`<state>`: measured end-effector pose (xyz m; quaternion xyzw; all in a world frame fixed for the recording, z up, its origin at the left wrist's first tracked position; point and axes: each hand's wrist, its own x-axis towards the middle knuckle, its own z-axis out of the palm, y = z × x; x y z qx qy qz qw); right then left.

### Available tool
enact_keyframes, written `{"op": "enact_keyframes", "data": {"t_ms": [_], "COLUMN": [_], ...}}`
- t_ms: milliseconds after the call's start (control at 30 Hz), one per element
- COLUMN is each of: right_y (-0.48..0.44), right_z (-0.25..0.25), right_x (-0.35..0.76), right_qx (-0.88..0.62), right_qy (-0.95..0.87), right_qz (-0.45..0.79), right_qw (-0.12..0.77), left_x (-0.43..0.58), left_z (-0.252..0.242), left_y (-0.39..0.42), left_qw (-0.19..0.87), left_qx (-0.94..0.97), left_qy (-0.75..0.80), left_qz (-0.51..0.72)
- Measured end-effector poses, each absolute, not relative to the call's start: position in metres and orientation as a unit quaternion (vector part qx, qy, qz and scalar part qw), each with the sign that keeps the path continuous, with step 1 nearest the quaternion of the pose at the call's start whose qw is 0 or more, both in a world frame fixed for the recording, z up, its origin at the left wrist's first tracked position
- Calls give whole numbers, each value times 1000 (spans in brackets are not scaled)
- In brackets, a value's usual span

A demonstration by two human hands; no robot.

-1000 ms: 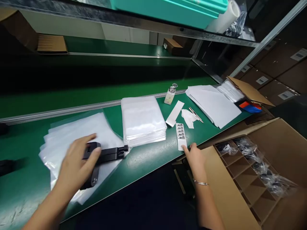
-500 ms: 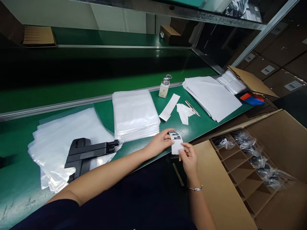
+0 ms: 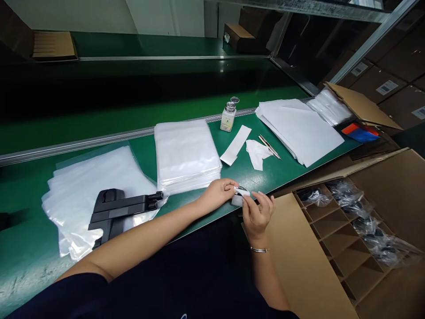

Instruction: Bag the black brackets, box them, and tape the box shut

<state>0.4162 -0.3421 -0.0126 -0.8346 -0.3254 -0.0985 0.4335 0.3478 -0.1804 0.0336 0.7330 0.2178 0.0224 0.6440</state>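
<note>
A small white label sheet [image 3: 237, 200] with black print is bent over between my hands at the table's front edge. My left hand [image 3: 217, 195] pinches its left side between thumb and fingers. At its right edge my right hand [image 3: 257, 215] has thumb and index finger closed on the label, the other fingers partly raised. To the left, a black plastic device part [image 3: 121, 212] with two round prongs lies on fanned-out clear plastic bags [image 3: 113, 170]. Behind my left hand sits a neat stack of clear bags [image 3: 187, 150].
Beyond my hands lie a white paper strip [image 3: 236, 145], a crumpled white cloth [image 3: 257, 154], tweezers [image 3: 269, 147] and a lidded bottle [image 3: 228, 117]. White sheets [image 3: 299, 128] lie farther right. An open carton [image 3: 315, 261] with dividers and bagged parts stands at the lower right.
The label was flat and upright with its print facing me; now it is folded over. My right hand has moved up and left, closer to my left hand. The view has shifted slightly.
</note>
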Motion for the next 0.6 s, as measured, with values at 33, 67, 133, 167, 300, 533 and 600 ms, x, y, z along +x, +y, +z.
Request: {"op": "enact_keyframes", "data": {"t_ms": [33, 67, 133, 167, 300, 533, 600], "right_y": [-344, -346, -346, -343, -318, -284, -280], "right_z": [-12, -11, -8, -8, -14, -24, -16], "right_x": [415, 414, 417, 420, 433, 445, 445], "right_qx": [-825, -810, -773, -754, -723, -792, -780], "right_qy": [-325, -318, -277, -248, -213, -285, -290], "right_qz": [-104, -111, -113, -100, 33, 23, -32], "right_qw": [451, 480, 559, 599, 656, 539, 554], "left_x": [347, 347, 346, 347, 347, 249, 194], "left_z": [34, 34, 33, 31, 28, 80, 80], "left_y": [-178, -176, -174, -174, -184, -125, -82], "left_qw": [637, 628, 591, 562, 423, 284, 238], "left_qx": [741, 752, 789, 814, 897, 946, 943], "left_qy": [212, 200, 160, 139, 126, 157, 229], "left_qz": [26, 35, 54, 55, -15, 17, 39]}}
